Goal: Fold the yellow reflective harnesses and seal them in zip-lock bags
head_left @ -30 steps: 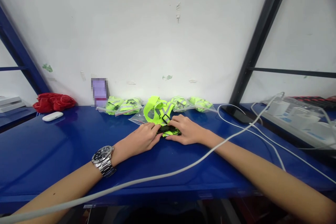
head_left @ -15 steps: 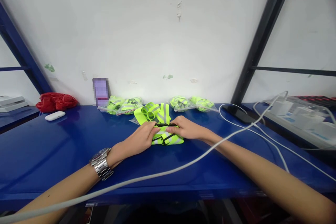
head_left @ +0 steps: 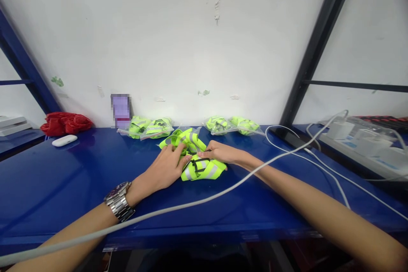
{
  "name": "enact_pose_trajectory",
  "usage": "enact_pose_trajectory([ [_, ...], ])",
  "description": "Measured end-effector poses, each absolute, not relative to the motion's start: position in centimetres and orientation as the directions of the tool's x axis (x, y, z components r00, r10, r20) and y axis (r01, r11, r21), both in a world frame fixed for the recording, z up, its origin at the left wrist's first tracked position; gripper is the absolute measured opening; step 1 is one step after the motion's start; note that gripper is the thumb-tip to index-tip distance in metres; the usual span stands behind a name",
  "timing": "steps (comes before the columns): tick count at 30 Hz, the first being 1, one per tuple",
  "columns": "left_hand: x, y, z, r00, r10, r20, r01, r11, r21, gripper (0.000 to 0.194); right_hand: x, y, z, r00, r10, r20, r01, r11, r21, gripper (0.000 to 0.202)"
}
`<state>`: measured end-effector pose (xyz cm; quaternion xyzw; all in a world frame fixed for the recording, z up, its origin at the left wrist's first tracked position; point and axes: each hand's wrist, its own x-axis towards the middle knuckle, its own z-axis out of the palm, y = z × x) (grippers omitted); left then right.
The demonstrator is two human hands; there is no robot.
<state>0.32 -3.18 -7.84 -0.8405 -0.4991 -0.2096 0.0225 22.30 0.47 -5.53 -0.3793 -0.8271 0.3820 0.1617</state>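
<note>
Far left: stack of white boxes (head_left: pixel 13 126), then red bundle (head_left: pixel 66 123) on the blue bench (head_left: pixel 79 178), white rounded case (head_left: pixel 64 140) just in front of it. White cable (head_left: pixel 178 209) runs from lower left, passes in front of both forearms, up to the right. Blurred-out purple panel (head_left: pixel 122 108) stands at the wall; beside it, two bagged neon bundles, (head_left: pixel 139 126) and (head_left: pixel 159 126).

Left hand (head_left: pixel 162 168), metal watch (head_left: pixel 120 200) on wrist: half open, fingers bent over left side of the neon strap bundle (head_left: pixel 204 171), thumb against it. Can't tell if it grips. Strap bundle sits mid-bench between the hands, loosely folded, grey reflective bands, black buckle facing up. Right hand (head_left: pixel 221 153): closed, thumb on top, pinching the bundle's upper right; fingers mostly hidden.

Behind, two more bagged bundles, (head_left: pixel 217 125) and (head_left: pixel 245 125). Dark phone (head_left: pixel 291 140) near the black post (head_left: pixel 314 46). Far right: white blocks (head_left: pixel 369 141) under clear plastic.
</note>
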Motion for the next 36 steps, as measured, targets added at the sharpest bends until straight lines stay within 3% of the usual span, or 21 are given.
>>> enact_pose_trajectory([
  [4,0.7,-2.3,-7.7,0.513,0.793,0.327,0.731,-0.604,0.317,0.029,22.1,0.5,-5.7,-0.565,0.821,-0.089,0.653,0.378,-0.656,0.056],
  [8,0.7,-0.6,-7.8,0.567,0.768,0.298,0.618,-0.636,0.463,0.019,21.8,0.5,-6.2,-0.456,0.89,0.026,0.858,0.447,-0.251,0.063],
  [10,0.6,0.2,-8.0,0.596,0.744,0.303,0.59,-0.662,0.463,0.017,21.7,0.4,-6.3,-0.422,0.906,0.045,0.898,0.424,-0.117,0.067],
  [12,0.4,0.7,-8.1,0.616,0.718,0.324,0.6,-0.694,0.398,0.019,21.6,0.3,-6.3,-0.404,0.915,0.016,0.913,0.404,-0.063,0.068],
  [15,0.4,0.5,-7.9,0.613,0.668,0.422,0.623,-0.737,0.262,0.026,21.6,0.4,-6.2,-0.381,0.925,-0.018,0.924,0.379,-0.046,0.068],
  [18,0.8,-1.1,-6.9,0.612,0.591,0.526,0.576,-0.788,0.217,0.032,21.6,0.6,-6.1,-0.363,0.931,-0.041,0.931,0.36,-0.067,0.07],
  [23,1.0,-4.4,-5.5,0.785,0.546,0.292,0.523,-0.837,0.161,0.041,21.6,0.9,-6.4,-0.329,0.944,-0.027,0.941,0.324,-0.099,0.062],
  [28,0.1,-4.6,-6.6,0.761,0.583,0.283,0.604,-0.797,0.017,0.06,21.9,0.8,-7.1,-0.285,0.948,0.14,0.928,0.31,-0.206,0.063],
  [30,-0.2,-4.2,-7.2,0.757,0.595,0.272,0.622,-0.783,-0.019,0.059,22.4,0.5,-7.3,-0.321,0.894,0.314,0.875,0.406,-0.263,0.059],
  [32,-0.4,-3.9,-7.5,0.757,0.603,0.252,0.629,-0.776,-0.034,0.058,23.0,0.2,-7.5,-0.44,0.741,0.507,0.756,0.61,-0.235,0.05],
  [34,-0.4,-3.8,-7.5,0.759,0.603,0.246,0.629,-0.777,-0.035,0.056,23.5,-0.1,-7.6,-0.613,0.513,0.601,0.584,0.806,-0.092,0.042],
  [36,-0.2,-3.9,-7.5,0.762,0.596,0.253,0.625,-0.779,-0.048,0.054,23.8,-0.4,-7.6,-0.749,0.333,0.573,0.443,0.894,0.06,0.048],
])
